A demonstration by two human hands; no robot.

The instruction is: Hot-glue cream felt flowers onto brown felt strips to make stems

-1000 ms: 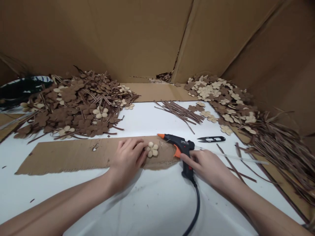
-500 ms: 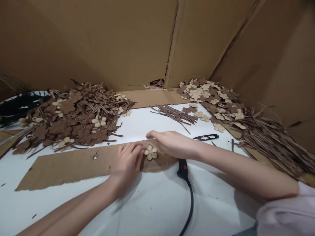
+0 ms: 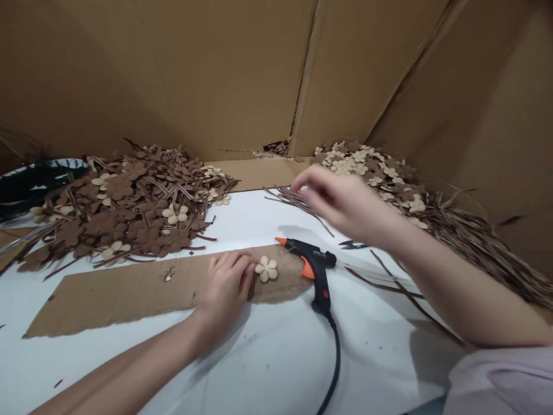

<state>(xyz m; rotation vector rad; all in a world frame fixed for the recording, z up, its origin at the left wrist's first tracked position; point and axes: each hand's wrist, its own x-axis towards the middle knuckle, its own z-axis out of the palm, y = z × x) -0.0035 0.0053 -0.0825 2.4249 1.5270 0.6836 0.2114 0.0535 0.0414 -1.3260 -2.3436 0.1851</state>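
Note:
My left hand (image 3: 227,282) rests on a long cardboard strip (image 3: 129,291), its fingers pressed together at the left edge of a cream five-petal flower (image 3: 266,269). Whether the fingers pinch the flower is hidden. My right hand (image 3: 334,199) is raised over the small bundle of thin brown strips (image 3: 287,197), thumb and fingers apart with nothing seen between them. Below it a black glue gun (image 3: 317,268) with an orange tip and trigger lies on its side, its tip over the strip's upper edge.
A heap of brown and cream flowers and strips (image 3: 142,207) lies at the left, near a dish (image 3: 69,163). More flowers (image 3: 358,158) and long strips (image 3: 488,248) lie at the right. Dark snips (image 3: 353,245) and a cord (image 3: 336,357) are near the gun. Cardboard walls (image 3: 216,75) enclose the back.
My right hand has risen up and to the right from beside the flower, uncovering the glue gun. Long brown strips now show right of the gun. My left hand has stayed in place.

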